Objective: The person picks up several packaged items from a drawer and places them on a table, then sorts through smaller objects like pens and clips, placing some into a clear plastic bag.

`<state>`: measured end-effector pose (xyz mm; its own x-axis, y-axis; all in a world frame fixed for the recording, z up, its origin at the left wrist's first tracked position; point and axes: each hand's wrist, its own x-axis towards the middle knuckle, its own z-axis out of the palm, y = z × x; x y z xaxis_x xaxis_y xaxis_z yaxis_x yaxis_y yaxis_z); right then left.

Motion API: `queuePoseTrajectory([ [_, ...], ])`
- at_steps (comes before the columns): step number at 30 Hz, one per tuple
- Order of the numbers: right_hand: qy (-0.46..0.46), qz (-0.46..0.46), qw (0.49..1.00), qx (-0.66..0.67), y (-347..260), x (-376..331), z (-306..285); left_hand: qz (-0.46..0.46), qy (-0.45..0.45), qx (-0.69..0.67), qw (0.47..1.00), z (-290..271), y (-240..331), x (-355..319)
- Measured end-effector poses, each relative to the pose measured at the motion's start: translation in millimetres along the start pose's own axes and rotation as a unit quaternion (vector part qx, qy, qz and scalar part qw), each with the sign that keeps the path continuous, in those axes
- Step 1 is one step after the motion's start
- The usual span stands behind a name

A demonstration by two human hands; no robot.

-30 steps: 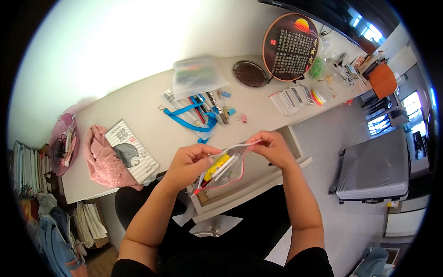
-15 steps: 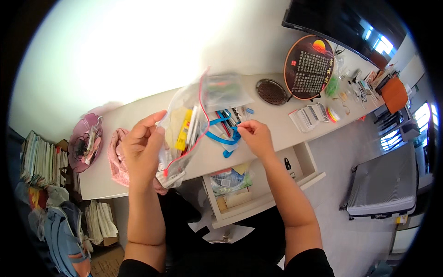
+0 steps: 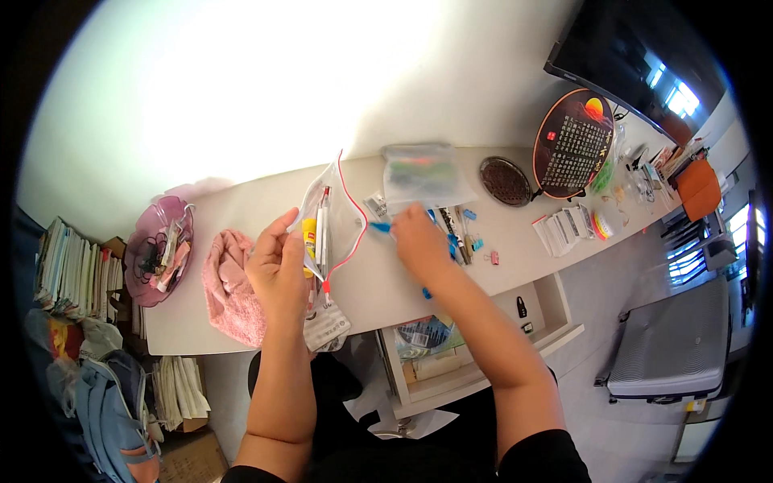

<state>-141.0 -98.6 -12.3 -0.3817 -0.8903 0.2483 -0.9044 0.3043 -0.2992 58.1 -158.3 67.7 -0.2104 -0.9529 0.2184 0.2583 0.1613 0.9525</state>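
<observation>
so the relation that matters here is pouch vs right hand: the clear zip pouch (image 3: 348,235) is up over the worktop (image 3: 378,294), pinched at its left edge between the thumb and fingers of the left hand (image 3: 278,262), and its red zip edge bows out toward the right hand (image 3: 420,241). long axis of the pouch runs roughly away from the person, and the yellow tube (image 3: 309,228) and slim pens (image 3: 322,233) inside line up pretty much the same way. left grip is clamped on that pouch, no doubt there. right grip, honestly can't tell, the hand is blurry and its fingertips are hidden; it's right over the blue lanyard (image 3: 379,228), with a bit of strap poking out on its left. so the right hand is the nearer one to the lanyard, and the pouch sits between the two hands. just right of the right hand there are some markers (image 3: 460,233) slanting away from the body, plus a frosted bag (image 3: 427,179) behind. surface is a pale worktop against a white wall (image 3: 266,88), with a pink cloth (image 3: 232,290) left of the left hand and an open drawer (image 3: 551,318) under the right forearm. further out: a pinkish bowl (image 3: 145,217) at the left end, a grey suitcase (image 3: 668,346) on the floor (image 3: 592,282) at right.
</observation>
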Motion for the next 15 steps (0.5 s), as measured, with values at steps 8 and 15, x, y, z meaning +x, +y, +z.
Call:
queuePoseTrajectory([
  [8,0.169,0.068,0.888,0.423,-25,45,-191,-0.054,-0.077,-0.001,0.996,1,-16,-3],
  [15,0.242,0.032,0.881,0.406,-48,32,-267,0.103,-0.197,0.196,0.955,37,-46,-24],
])
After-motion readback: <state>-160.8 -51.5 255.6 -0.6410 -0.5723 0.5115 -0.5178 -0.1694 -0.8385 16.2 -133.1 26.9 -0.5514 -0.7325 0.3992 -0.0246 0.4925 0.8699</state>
